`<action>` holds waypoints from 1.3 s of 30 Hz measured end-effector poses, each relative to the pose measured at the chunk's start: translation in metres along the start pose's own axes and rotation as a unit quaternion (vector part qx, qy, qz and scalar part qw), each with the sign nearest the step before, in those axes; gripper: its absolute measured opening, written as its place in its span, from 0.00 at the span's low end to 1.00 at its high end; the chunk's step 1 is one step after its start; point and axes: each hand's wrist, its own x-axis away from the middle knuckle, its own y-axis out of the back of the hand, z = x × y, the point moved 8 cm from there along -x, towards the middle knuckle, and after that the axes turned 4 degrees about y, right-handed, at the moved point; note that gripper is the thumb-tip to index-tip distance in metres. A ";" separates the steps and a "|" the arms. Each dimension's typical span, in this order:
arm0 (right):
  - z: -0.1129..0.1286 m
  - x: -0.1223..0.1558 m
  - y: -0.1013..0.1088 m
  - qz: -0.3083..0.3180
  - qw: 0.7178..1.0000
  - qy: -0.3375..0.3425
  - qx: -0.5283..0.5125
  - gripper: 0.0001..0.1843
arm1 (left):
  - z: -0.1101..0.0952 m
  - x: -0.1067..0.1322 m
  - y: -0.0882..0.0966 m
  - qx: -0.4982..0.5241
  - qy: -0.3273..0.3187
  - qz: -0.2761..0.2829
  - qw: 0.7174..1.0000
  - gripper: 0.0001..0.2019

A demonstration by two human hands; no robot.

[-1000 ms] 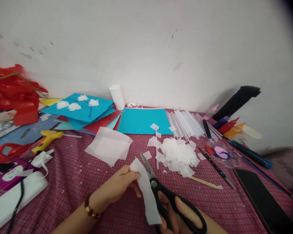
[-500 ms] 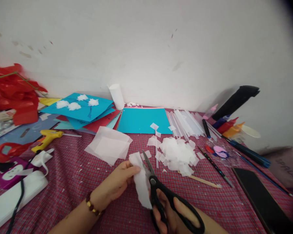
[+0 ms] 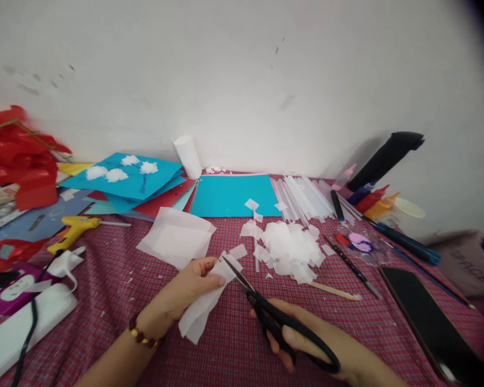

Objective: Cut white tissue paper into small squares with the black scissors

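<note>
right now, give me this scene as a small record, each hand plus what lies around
left hand: pinches a thin white paper strip
right hand: holds black-handled metal scissors, blades at the strip's upper end
ahead: heap of small white paper pieces, right of flat thin white paper sheets
back: flat turquoise card, translucent white sticks to its right
surface: red checked cloth

1. Soft, muted light; the wall [image 3: 234, 97] is brightest mid-frame.
2. A faint shadow lies left of the leaning black object [image 3: 385, 160].
3. Glare spots the near end of the dark slab [image 3: 423, 314].
4. Detail is soft, even on the scissors [image 3: 273, 310].
5. Edges stretch and blur; the upper right corner blackens.
</note>
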 end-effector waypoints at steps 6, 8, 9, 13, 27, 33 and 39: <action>0.004 0.002 0.003 0.003 0.998 -0.001 0.058 0.29 | -0.006 0.008 -0.008 -0.004 0.021 -0.008 1.000 0.08; 0.007 0.002 0.001 0.009 0.998 0.002 0.062 0.30 | -0.012 0.013 -0.012 -0.015 0.026 -0.014 0.999 0.07; 0.010 0.002 0.001 0.011 0.998 0.007 0.066 0.30 | -0.016 0.015 -0.014 -0.021 0.028 -0.017 0.999 0.07; 0.022 0.005 0.003 0.009 0.996 0.025 0.090 0.30 | -0.028 0.018 -0.021 -0.041 0.031 -0.019 0.999 0.09; 0.039 0.025 0.048 -0.099 0.985 0.064 0.126 0.33 | -0.066 -0.035 -0.064 -0.099 0.012 -0.004 0.995 0.09; 0.021 0.024 0.066 -0.136 0.988 0.053 0.049 0.31 | -0.069 -0.061 -0.072 -0.126 0.010 0.009 0.992 0.09; 0.028 0.028 0.069 -0.136 0.985 0.104 0.036 0.31 | -0.074 -0.070 -0.074 -0.084 -0.044 0.062 0.994 0.11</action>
